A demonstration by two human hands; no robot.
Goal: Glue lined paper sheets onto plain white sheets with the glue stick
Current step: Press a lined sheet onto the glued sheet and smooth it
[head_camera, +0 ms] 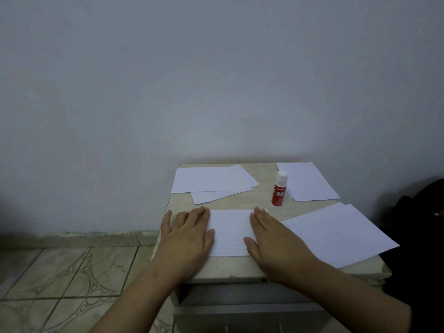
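- A plain room in a home, by the look of it, not an office or workshop.
- The landmark is a small bench point(240, 267) with a worn, marble-patterned top and a chipped near right corner; a drawer front shows under its near edge.
- Behind the bench rises a bare, pale painted wall point(216, 80).
- Left of the bench lies a tiled floor point(67, 280) with curved ornamental patterns, its skirting scuffed.
- Right of the bench sits a dark, indistinct shape point(422, 212).

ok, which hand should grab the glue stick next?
Right. The right hand lies flat just below the upright glue stick, while the left hand presses the lined sheet farther away.
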